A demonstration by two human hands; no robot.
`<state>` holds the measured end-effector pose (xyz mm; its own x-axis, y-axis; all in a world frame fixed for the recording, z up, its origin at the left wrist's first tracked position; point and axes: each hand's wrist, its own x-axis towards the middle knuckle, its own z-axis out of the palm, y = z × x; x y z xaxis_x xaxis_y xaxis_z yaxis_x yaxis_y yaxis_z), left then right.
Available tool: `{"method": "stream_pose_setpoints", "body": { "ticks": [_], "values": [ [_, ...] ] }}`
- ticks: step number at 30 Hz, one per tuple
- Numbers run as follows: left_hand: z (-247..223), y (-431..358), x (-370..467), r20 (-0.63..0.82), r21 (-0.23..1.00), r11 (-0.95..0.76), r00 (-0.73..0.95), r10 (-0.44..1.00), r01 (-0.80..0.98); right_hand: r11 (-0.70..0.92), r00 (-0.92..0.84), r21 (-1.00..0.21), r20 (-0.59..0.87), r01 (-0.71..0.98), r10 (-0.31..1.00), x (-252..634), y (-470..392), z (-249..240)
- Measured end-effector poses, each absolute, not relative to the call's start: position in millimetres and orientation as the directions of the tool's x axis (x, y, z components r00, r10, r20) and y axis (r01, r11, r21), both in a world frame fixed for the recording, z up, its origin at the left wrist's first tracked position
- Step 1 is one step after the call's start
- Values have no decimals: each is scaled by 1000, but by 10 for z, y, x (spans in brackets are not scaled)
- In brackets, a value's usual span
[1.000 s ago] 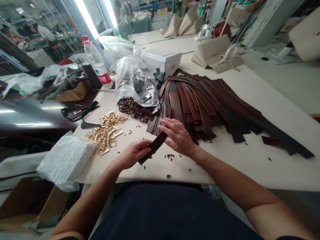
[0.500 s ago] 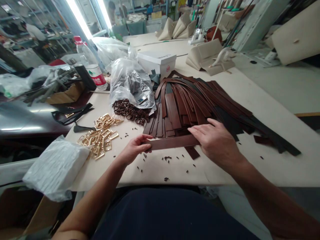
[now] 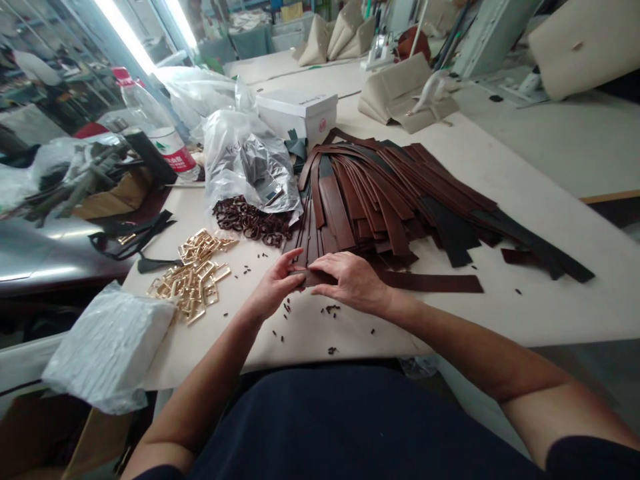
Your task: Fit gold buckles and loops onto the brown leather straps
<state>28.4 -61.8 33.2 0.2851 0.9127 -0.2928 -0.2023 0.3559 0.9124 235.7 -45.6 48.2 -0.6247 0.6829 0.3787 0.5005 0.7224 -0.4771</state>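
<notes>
A brown leather strip lies across the table in front of me, its left end between my two hands. My left hand pinches that end between thumb and fingers. Close beside it, my right hand bends over the strip with fingers above and thumb below. The middle of the strip is hidden under the right hand. Just beyond my hands spreads a large pile of brown and black leather strips. Small dark bits are scattered on the table in front.
Gold metal buckles lie heaped at left, near a white plastic-wrapped packet. Small brown leather loops spill from a clear plastic bag. Behind are a white box and a plastic bottle. Beige leather pieces stand farther back.
My right hand has slid left along the strip to beside my left hand. The strip's right part now shows on the table. The view has shifted slightly.
</notes>
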Motion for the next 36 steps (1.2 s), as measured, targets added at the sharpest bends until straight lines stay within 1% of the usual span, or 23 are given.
{"method": "stream_pose_setpoints", "body": {
  "ticks": [3,5,9,15,18,20,22,24,25,26,28,30,32,34,36],
  "values": [
    [308,-620,235,-293,909,351,255,922,-224,711,-577,-498,423,496,699,2283,-442,391],
    [298,-623,214,-297,911,348,232,926,-221,711,-531,-488,473,506,703,2272,-440,316],
    [293,-628,196,-339,900,384,225,914,-206,765,-527,-448,555,462,643,2282,-434,179],
    [265,-656,203,-393,872,434,204,897,-228,781,-529,-434,575,449,624,2268,-445,103],
    [241,-683,202,-388,877,428,202,899,-218,781,-552,-406,553,475,624,2257,-458,81],
    [224,-705,199,-359,900,397,212,909,-178,781,-568,-384,538,493,623,2255,-460,60],
    [211,-726,201,-286,949,307,220,933,-68,783,-577,-362,532,506,619,2258,-454,36],
    [203,-744,209,-126,985,98,205,971,143,781,-578,-351,530,517,621,2260,-445,10],
    [201,-750,216,-17,962,-39,199,980,272,777,-575,-352,527,522,626,2261,-440,-2],
    [201,-753,225,100,901,-176,204,974,396,770,-571,-359,520,528,635,2261,-437,-12],
    [209,-749,244,311,716,-396,246,918,575,752,-566,-379,498,539,657,2263,-436,-22],
    [227,-735,263,448,556,-528,305,841,641,742,-567,-392,480,544,669,2265,-441,-19],
    [253,-717,282,517,461,-610,363,775,645,746,-575,-396,477,535,665,2270,-451,-5],
    [280,-704,299,541,421,-654,405,737,629,756,-575,-407,492,512,654,2279,-460,12],
    [293,-698,313,556,413,-671,414,721,616,757,-563,-435,506,488,653,2287,-464,27]
  ]
}}
